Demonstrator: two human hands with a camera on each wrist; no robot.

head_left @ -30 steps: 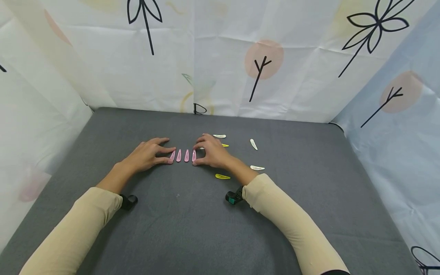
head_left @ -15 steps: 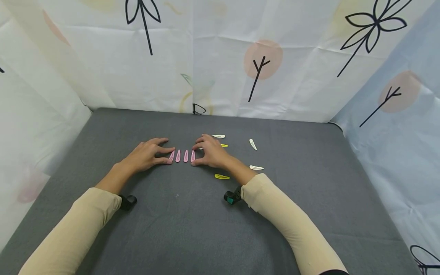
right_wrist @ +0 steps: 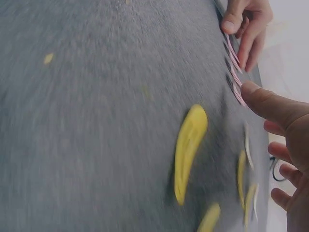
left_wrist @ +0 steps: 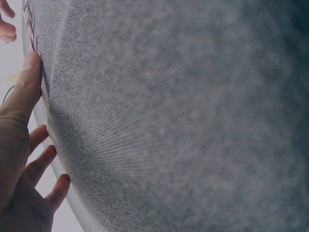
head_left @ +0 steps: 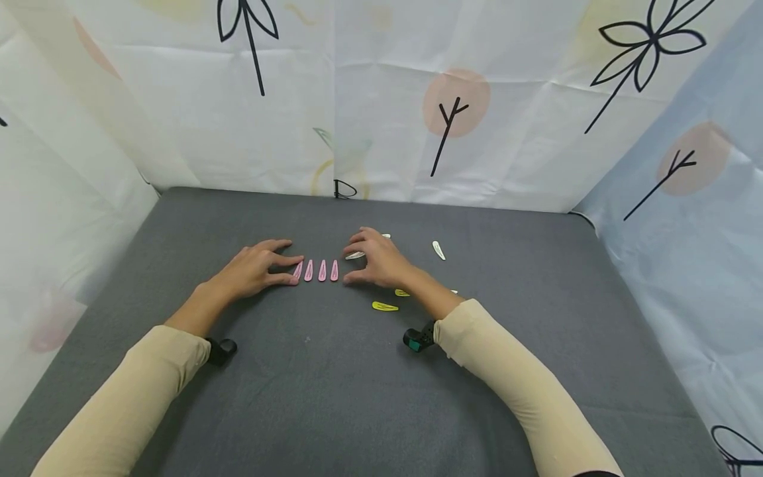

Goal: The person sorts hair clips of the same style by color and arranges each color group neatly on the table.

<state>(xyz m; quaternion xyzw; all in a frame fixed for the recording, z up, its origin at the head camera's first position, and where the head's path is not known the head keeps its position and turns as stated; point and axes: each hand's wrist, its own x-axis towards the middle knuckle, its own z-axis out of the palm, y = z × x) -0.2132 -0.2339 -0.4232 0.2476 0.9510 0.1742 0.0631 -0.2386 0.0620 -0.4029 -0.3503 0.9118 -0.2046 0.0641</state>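
Several pink snap hair clips stand in a row on the grey cloth. My left hand (head_left: 253, 270) pinches the leftmost pink hair clip (head_left: 297, 270) end to end between thumb and index finger. My right hand (head_left: 383, 260) is just right of the rightmost pink hair clip (head_left: 334, 270), apart from it, fingers relaxed and holding nothing. A white hair clip (head_left: 355, 255) lies partly hidden under its fingers. Near the right wrist lie a yellow hair clip (head_left: 385, 306) and another yellow clip (head_left: 402, 292). In the right wrist view one yellow clip (right_wrist: 189, 153) looms large.
Another white clip (head_left: 438, 250) lies to the right at the back. One more white clip (head_left: 386, 236) shows behind the right hand. The right forearm mostly covers a further clip. Patterned white curtains (head_left: 381, 146) edge the grey table (head_left: 334, 397) at back and sides.
My right hand has let go of the rightmost pink hair clip and moved a little to the right. The left hand keeps still on the leftmost clip.
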